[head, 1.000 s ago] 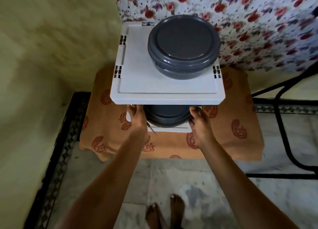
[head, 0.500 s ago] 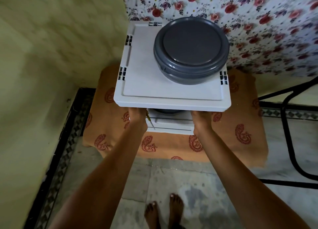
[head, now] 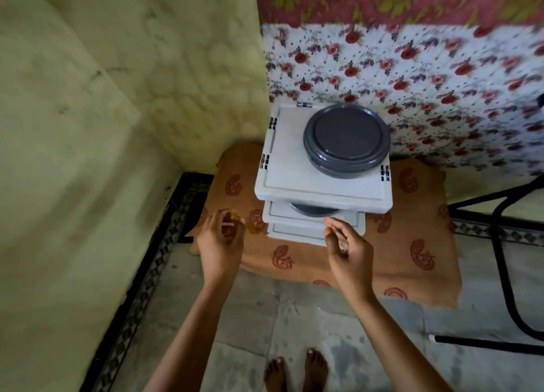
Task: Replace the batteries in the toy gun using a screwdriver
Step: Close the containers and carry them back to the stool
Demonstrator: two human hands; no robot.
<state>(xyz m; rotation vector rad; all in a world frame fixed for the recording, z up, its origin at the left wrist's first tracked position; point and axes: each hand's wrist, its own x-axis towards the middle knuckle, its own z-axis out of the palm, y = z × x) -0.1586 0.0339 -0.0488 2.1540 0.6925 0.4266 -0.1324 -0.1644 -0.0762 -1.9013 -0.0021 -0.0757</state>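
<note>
The screwdriver, seemingly that blurred amber handle, is pinched in the left hand beside the drawers, the right hand hangs loosely curled and empty before them, and the toy gun is nowhere in view, so I judge the tool fetched and finding the gun next.

I see the tiered rack standing on the cloth-covered stool, with the wall to its left and the hanging cloth behind. A lidded container sits on the top shelf toward the back right, and a second container on the shelf below. The left hand is near the rack's front-left corner, and the right hand is just before its lower shelves.
</note>
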